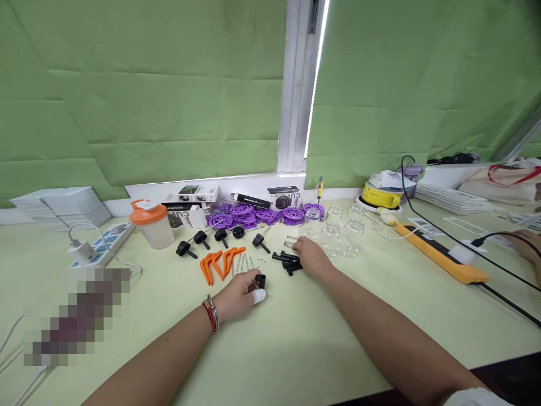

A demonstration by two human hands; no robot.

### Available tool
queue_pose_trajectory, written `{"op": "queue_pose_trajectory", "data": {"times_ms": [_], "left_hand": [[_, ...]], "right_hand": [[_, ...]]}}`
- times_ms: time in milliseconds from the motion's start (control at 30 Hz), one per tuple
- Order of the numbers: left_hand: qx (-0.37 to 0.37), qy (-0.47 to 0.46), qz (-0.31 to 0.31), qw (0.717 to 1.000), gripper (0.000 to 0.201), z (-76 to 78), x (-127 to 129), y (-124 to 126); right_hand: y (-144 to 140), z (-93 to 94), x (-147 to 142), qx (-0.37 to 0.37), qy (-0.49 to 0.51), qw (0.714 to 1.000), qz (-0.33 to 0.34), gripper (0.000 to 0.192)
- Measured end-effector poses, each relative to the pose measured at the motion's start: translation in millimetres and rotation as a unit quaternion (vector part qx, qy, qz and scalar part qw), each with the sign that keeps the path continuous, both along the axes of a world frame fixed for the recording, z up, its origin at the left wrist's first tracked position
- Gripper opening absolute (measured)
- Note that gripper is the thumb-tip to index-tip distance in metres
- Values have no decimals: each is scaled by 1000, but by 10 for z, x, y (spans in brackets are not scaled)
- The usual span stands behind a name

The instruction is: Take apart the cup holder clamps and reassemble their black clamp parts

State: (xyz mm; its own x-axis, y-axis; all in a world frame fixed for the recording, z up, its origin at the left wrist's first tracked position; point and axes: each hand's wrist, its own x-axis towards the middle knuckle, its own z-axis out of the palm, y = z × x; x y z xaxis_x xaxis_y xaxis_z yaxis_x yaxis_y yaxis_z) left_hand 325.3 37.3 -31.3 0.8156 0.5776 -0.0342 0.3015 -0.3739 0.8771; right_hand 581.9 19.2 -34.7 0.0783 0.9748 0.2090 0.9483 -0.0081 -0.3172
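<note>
Left hand [236,297]: fingers closed on a black part [262,279], just above the counter [274,344]. Right hand [313,259]: fingertips at springs [289,244], its 10 o'clock; can't tell if they grip one. Loose black pieces [289,263] at its 9. Clear plastic jars [331,229] at its 1, see-through. Shaker bottle [154,232] at the left hand's 10, orange lid on, contents unclear. Printed carton [186,218] at its 11, inside hidden. Yellow container [381,197], right hand's 2, white paper [385,179] on top.
</note>
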Motion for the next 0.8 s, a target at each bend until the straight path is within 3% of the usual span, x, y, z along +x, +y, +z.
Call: {"op": "queue_pose_trajectory", "data": {"times_ms": [433, 800], "left_hand": [[-7, -11, -12, 1000, 16, -38, -18, 28], [-4, -7, 1, 1000, 15, -29, -13, 26]], "right_hand": [[391, 174, -18, -90, -46, 994, 36, 18], [411, 148, -20, -110, -73, 990, 47, 20]]}}
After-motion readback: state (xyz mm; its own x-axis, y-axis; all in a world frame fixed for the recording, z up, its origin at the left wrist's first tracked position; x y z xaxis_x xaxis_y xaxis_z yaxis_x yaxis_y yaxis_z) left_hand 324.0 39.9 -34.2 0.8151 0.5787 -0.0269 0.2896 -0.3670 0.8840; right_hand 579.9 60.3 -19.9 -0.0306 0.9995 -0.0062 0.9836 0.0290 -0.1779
